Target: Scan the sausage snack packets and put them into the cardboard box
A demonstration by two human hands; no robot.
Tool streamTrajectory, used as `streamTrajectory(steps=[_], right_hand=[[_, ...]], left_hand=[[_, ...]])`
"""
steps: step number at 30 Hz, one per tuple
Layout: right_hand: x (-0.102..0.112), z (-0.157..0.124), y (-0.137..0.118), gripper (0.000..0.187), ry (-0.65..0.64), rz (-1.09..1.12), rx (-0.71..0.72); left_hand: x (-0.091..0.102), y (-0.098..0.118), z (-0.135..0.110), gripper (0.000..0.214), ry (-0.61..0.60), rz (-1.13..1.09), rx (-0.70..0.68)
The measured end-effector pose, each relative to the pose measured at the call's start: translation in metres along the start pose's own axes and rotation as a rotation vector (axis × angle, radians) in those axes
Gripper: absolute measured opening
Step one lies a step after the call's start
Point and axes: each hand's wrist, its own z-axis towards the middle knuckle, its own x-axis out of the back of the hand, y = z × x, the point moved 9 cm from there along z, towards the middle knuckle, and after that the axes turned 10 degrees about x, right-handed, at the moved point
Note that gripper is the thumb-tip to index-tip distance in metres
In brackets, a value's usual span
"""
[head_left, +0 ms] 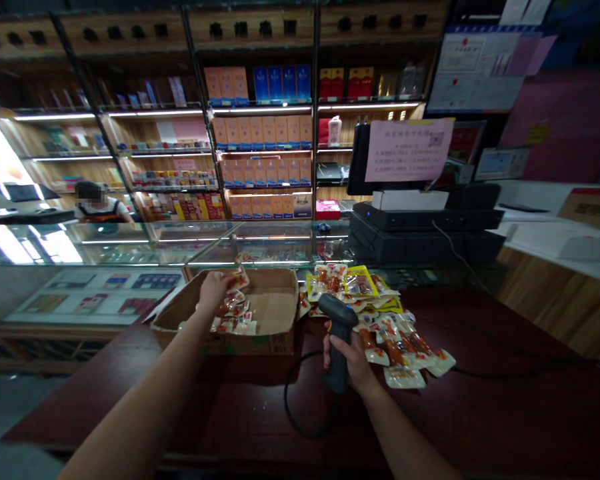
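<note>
My right hand (349,357) is wrapped round the handle of a dark barcode scanner (337,320), its head tilted toward the left and its black cord looping down over the table. My left hand (214,291) reaches over the left side of a cardboard box (275,343), fingers closed on a vacuum-packed snack packet (239,277). Below that hand, several similar packets (235,325) lie in the left part of the box. Right of the box and behind the scanner is a pile of snack packets (400,343), some with yellow edges (361,283).
A dark red table (240,407) carries everything. Behind it stand a glass display counter (275,233) and shelves of boxed goods (260,133). A monitor with a pink notice (407,150) sits on black till equipment (420,233). Another person (100,203) is at the far left.
</note>
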Motion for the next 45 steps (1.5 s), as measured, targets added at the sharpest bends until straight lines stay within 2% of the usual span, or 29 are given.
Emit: streamTrajectory(steps=[2, 4, 5, 7, 9, 17, 20, 24, 26, 29, 33, 36, 38, 42, 45], right_hand=[[-0.001, -0.001, 0.002, 0.033, -0.012, 0.002, -0.002], [-0.002, -0.002, 0.004, 0.034, -0.026, 0.015, -0.009], [-0.002, -0.002, 0.005, 0.035, -0.034, 0.023, -0.014], [-0.004, -0.004, 0.007, 0.035, -0.049, 0.039, -0.026], [-0.005, -0.005, 0.008, 0.035, -0.052, 0.051, -0.044], [-0.007, -0.005, 0.011, 0.036, -0.067, 0.040, -0.063], [-0.008, -0.005, 0.010, 0.035, -0.081, 0.041, -0.051], [-0.010, -0.006, 0.008, 0.035, -0.092, 0.040, -0.051], [-0.010, -0.006, 0.009, 0.036, -0.090, 0.040, -0.061], [-0.011, -0.007, 0.010, 0.038, -0.085, 0.051, -0.066], [-0.012, -0.007, 0.009, 0.037, -0.092, 0.040, -0.056], [-0.012, -0.007, 0.010, 0.037, -0.101, 0.040, -0.062], [-0.012, -0.007, 0.012, 0.037, -0.102, 0.039, -0.069], [-0.013, -0.008, 0.017, 0.037, -0.113, 0.043, -0.092], [-0.016, -0.010, 0.019, 0.037, -0.138, 0.051, -0.116]], left_hand=[[-0.017, 0.003, -0.032, 0.013, -0.095, -0.253, 0.090], [-0.052, -0.001, -0.068, 0.018, -0.306, -0.692, 0.300], [-0.066, 0.001, -0.084, 0.020, -0.376, -0.795, 0.354], [-0.086, 0.006, -0.108, 0.022, -0.467, -0.889, 0.398], [-0.093, 0.009, -0.118, 0.021, -0.496, -0.873, 0.396], [-0.090, 0.001, -0.116, 0.019, -0.525, -0.808, 0.394], [-0.092, 0.001, -0.119, 0.021, -0.582, -0.795, 0.363], [-0.098, 0.007, -0.124, 0.035, -0.702, -0.805, 0.294], [-0.094, 0.012, -0.120, 0.040, -0.657, -0.845, 0.208], [-0.080, 0.024, -0.116, 0.042, -0.532, -0.834, 0.005], [-0.087, 0.043, -0.132, 0.036, -0.625, -0.450, -0.234], [-0.091, 0.048, -0.142, 0.046, -0.635, -0.195, -0.336], [-0.092, 0.048, -0.144, 0.047, -0.670, -0.202, -0.317], [-0.096, 0.038, -0.141, 0.024, -0.745, -0.433, -0.130], [-0.099, 0.028, -0.134, 0.027, -0.696, -0.474, -0.028]])
